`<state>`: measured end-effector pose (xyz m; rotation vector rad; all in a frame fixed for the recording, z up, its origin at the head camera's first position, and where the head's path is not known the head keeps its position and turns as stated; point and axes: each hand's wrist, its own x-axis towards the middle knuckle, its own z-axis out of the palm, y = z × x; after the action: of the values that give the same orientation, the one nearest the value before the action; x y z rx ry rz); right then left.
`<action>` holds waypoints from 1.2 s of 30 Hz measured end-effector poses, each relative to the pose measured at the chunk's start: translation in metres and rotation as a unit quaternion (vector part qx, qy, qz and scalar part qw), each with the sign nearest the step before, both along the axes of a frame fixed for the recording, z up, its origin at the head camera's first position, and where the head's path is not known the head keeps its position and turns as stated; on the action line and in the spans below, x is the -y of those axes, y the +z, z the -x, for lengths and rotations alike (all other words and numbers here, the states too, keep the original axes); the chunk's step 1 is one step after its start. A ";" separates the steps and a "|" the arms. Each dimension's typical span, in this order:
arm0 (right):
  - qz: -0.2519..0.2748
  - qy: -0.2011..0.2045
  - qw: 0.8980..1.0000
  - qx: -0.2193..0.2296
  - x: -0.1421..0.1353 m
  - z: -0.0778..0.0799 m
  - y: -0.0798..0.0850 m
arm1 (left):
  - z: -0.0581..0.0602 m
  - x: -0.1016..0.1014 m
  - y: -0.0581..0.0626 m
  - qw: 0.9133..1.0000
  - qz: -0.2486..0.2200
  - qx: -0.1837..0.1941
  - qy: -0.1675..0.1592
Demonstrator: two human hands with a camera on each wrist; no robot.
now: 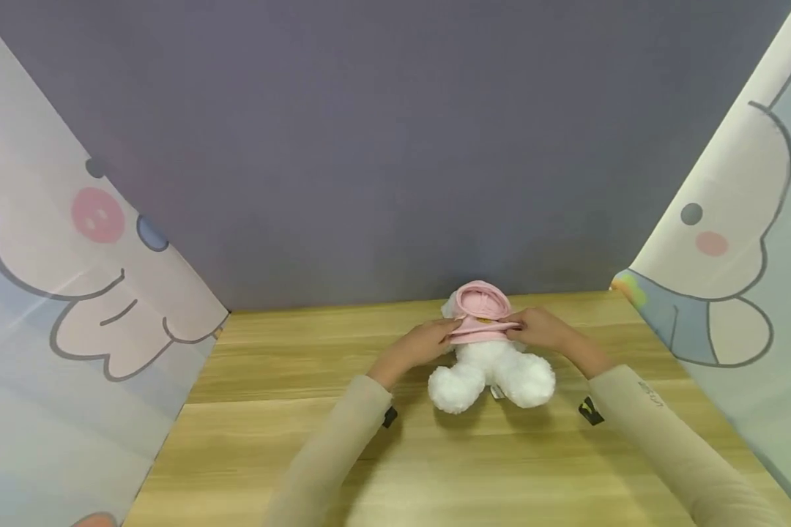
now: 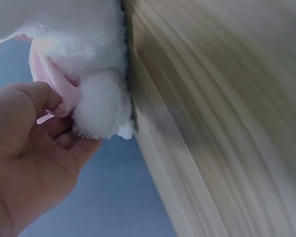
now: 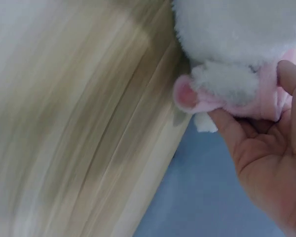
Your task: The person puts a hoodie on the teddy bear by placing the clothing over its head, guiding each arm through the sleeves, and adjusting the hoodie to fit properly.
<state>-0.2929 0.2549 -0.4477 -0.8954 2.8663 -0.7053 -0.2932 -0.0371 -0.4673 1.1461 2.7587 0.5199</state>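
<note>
A white plush toy [image 1: 491, 373] lies on the wooden table [image 1: 303, 439], its legs toward me, wearing a pink hooded garment [image 1: 480, 304]. My left hand [image 1: 422, 344] pinches the garment's hem at the toy's left side; in the left wrist view the left hand [image 2: 34, 148] holds pink fabric [image 2: 64, 94] beside a fluffy white limb [image 2: 101, 111]. My right hand [image 1: 540, 329] grips the hem on the other side. The right wrist view shows the right hand [image 3: 266, 148] curled around the pink garment [image 3: 266, 98] near the white plush [image 3: 227, 84].
A grey-purple backdrop [image 1: 382, 146] closes off the far side of the table. Cartoon-printed panels stand at the left [image 1: 59, 293] and right [image 1: 738, 241]. Black straps [image 1: 589, 411] show at both wrists over beige sleeves.
</note>
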 end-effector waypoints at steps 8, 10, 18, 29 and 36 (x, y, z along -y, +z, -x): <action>0.010 0.020 0.999 -0.038 0.048 0.001 0.003 | -0.011 0.048 0.008 1.000 0.020 -0.016 0.011; 0.010 0.020 0.999 -0.042 0.056 0.000 0.002 | -0.014 0.057 0.009 1.000 0.021 -0.018 0.013; 0.025 0.023 0.998 -0.053 0.086 -0.012 -0.009 | -0.025 0.082 0.010 0.999 0.015 -0.016 0.027; 0.058 0.026 0.997 -0.037 0.106 -0.024 -0.021 | -0.043 0.105 0.017 0.999 -0.007 -0.034 0.027; 0.074 0.038 0.996 -0.012 0.115 -0.032 -0.027 | -0.056 0.115 0.019 0.999 -0.023 -0.028 0.035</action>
<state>-0.2606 0.1399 -0.4746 -1.0327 2.8119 -0.9154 -0.2376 -0.1519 -0.4481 1.0927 2.8587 0.5695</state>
